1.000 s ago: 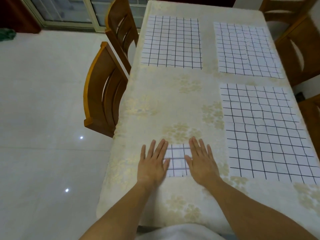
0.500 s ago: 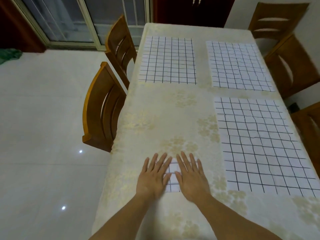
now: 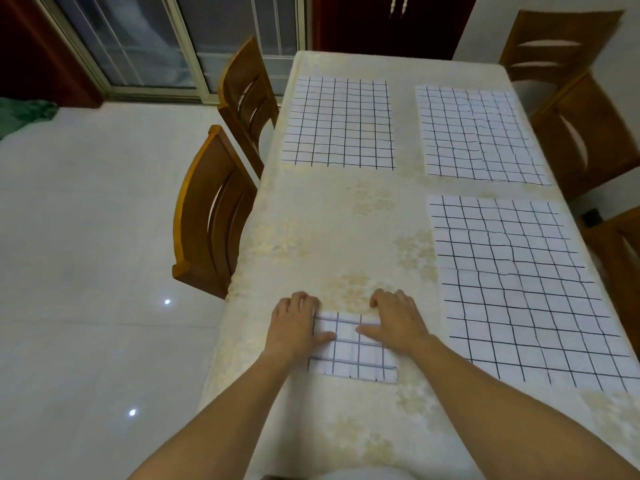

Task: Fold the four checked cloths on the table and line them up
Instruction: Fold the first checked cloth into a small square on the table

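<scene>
White folded checked cloth (image 3: pixel 353 351) lies near the table's (image 3: pixel 332 237) near-left edge. Left hand (image 3: pixel 294 327) and right hand (image 3: pixel 398 323) press it, fingers curled, thumbs on top. Three unfolded checked cloths (image 3: pixel 519 289) lie flat far and right. No legible writing.

- On the table (image 3: pixel 346 237), the folded cloth (image 3: pixel 353 355) lies at the near edge
- The left hand (image 3: pixel 294 327) rests on the folded cloth's left end, the right hand (image 3: pixel 398 323) on its right
- Right of the folded cloth: a spread cloth (image 3: pixel 519 289)
- Behind the folded cloth: the far-left cloth (image 3: pixel 339 123); right of that, the far-right cloth (image 3: pixel 481 133)
- Left of the table: two chairs (image 3: pixel 211 216)
</scene>
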`<action>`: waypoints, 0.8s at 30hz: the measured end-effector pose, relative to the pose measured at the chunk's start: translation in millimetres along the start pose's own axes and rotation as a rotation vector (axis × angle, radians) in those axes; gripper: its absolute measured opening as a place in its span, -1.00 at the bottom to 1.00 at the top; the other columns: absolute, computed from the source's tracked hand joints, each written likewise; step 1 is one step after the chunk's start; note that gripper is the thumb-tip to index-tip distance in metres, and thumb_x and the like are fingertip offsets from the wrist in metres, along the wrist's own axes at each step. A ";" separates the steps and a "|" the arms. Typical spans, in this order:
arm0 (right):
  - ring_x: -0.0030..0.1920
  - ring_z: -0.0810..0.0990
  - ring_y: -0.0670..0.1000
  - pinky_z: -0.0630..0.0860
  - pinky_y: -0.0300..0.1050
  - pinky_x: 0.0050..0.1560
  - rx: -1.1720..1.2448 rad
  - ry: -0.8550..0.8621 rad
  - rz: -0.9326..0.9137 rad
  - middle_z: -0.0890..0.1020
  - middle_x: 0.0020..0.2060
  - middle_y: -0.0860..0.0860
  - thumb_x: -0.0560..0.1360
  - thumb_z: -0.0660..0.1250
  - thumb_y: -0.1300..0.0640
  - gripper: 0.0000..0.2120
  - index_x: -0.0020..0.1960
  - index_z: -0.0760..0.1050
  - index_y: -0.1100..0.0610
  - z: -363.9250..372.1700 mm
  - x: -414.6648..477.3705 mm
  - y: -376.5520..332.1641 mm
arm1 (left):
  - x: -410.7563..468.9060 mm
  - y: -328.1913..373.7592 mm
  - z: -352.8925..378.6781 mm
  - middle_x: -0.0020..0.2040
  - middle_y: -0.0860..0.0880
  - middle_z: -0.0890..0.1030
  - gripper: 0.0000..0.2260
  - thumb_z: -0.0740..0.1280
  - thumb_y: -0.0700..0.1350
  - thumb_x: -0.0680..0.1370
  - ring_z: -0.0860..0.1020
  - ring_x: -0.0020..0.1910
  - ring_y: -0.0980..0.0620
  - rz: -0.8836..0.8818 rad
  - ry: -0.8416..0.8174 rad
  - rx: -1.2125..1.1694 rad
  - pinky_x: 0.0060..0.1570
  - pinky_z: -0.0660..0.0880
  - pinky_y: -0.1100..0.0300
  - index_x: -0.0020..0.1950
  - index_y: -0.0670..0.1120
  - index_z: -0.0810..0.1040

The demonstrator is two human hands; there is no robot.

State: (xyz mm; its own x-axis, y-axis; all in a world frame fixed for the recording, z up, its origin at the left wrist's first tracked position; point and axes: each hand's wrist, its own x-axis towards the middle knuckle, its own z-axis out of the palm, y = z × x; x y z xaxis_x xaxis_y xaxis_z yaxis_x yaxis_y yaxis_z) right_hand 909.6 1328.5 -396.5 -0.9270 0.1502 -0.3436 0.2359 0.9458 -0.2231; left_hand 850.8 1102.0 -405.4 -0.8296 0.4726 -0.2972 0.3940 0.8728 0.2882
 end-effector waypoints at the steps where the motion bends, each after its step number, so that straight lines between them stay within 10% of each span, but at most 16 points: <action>1: 0.11 0.39 0.05 0.32 -0.03 0.14 -0.030 -0.063 -0.006 0.52 -0.01 -0.06 0.40 0.34 -0.36 -0.55 0.07 0.45 -0.04 -8.0 4.9 -4.2 | 5.1 5.8 -2.7 0.41 -0.01 0.35 -0.37 0.39 0.35 0.47 0.32 0.37 -0.10 -0.016 -0.014 -0.009 0.40 0.29 0.06 0.41 0.05 0.38; 8: -0.21 0.57 -0.03 0.54 -0.11 -0.16 0.455 -0.046 0.045 0.59 -0.24 -0.08 0.42 0.48 -0.01 -0.88 -0.19 0.54 -0.05 -18.3 -21.2 -15.6 | 7.1 13.8 -9.7 -0.02 -0.02 0.62 -0.83 0.51 0.05 0.50 0.57 0.02 -0.05 -0.044 -0.041 -0.504 -0.05 0.46 0.19 -0.08 -0.02 0.64; 12: -0.42 0.40 -0.13 0.27 -0.23 -0.38 0.881 0.230 0.195 0.46 -0.47 -0.11 0.44 0.51 0.05 -0.70 -0.35 0.46 0.08 -13.9 -62.6 -15.5 | -20.5 14.3 -21.2 -0.18 0.04 0.69 -0.86 0.50 -0.05 0.53 0.58 -0.22 0.22 -0.126 0.061 -0.993 -0.18 0.45 0.33 -0.13 -0.11 0.67; 16: -0.15 0.57 0.00 0.30 -0.35 -0.28 1.146 0.284 0.345 0.48 -0.25 0.03 0.52 0.44 0.07 -0.71 -0.27 0.40 0.12 -28.7 -91.7 -20.0 | -42.2 32.5 -37.8 -0.08 0.09 0.70 -0.84 0.52 -0.05 0.51 0.63 -0.13 0.18 -0.204 0.109 -1.231 -0.18 0.53 0.38 0.04 -0.08 0.68; 20: 0.16 0.45 -0.12 0.35 -0.26 0.11 1.234 0.401 0.423 0.49 0.06 -0.11 0.57 0.36 0.03 -0.62 0.31 0.48 0.20 -44.2 -114.5 -19.6 | -55.7 55.7 -39.8 0.14 -0.08 0.71 -0.65 0.47 0.00 0.55 0.69 0.10 -0.09 -0.238 -0.179 -1.496 0.13 0.63 -0.09 0.30 -0.06 0.58; 24: 0.12 0.53 -0.06 0.42 -0.04 0.26 1.242 0.444 0.415 0.61 0.04 -0.02 0.58 0.35 0.03 -0.64 0.23 0.51 0.27 -62.0 -133.0 -15.4 | -78.9 76.2 -45.8 0.08 -0.12 0.73 -0.69 0.38 -0.01 0.62 0.71 0.03 -0.12 -0.188 -0.186 -1.434 -0.05 0.67 -0.11 0.29 -0.15 0.60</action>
State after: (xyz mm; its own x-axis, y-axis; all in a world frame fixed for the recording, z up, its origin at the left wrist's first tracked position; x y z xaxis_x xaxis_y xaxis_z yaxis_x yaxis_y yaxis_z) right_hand 1011.2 1311.8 -290.8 -0.6846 0.6551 -0.3196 0.3995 -0.0295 -0.9163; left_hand 928.2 1125.6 -318.3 -0.7174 0.4736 -0.5109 -0.5292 0.1066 0.8418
